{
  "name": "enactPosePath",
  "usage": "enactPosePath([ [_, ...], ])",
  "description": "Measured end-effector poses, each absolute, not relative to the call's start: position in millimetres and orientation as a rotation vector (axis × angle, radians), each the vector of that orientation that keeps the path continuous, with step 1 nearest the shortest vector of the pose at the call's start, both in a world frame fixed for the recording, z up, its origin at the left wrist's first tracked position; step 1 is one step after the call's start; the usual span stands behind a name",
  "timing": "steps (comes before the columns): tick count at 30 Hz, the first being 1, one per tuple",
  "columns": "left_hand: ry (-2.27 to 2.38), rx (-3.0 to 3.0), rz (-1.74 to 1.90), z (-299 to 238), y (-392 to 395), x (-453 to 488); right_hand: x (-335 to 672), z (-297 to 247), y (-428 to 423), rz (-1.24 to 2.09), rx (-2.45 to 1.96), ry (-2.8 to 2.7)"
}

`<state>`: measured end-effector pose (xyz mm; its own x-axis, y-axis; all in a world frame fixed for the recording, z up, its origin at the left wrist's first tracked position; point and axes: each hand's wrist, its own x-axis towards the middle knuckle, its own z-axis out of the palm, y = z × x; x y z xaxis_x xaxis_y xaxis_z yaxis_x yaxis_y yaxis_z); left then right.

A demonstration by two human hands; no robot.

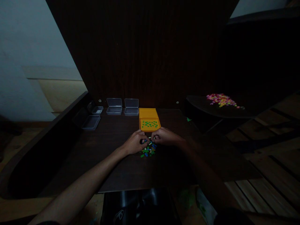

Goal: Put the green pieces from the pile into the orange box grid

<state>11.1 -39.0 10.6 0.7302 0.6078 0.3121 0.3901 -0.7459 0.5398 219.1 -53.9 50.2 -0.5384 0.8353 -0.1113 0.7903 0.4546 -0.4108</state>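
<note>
A small heap of tiny coloured pieces (148, 151), green, blue, yellow and white, lies on the dark wooden table (112, 137). My left hand (135, 142) rests at the heap's left side with its fingers curled onto the pieces. My right hand (164, 136) sits at the heap's right side, fingers pinched together at its top. What either hand grips is too small and dark to name. Just behind the hands stands an open orange box (149, 119) with several green pieces (150, 124) in its tray.
Two open clear plastic boxes (114, 106) (131, 107) stand at the back of the table, two more (97, 110) (91, 122) at the left. A second heap of pink and yellow pieces (221, 100) lies on a dark surface at right.
</note>
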Motion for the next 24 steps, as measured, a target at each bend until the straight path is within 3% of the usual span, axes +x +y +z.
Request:
enactPosePath([
  [24,0.918,2.469,0.638,21,-43,12,219,50,-55,0.768,-1.435,-2.522],
])
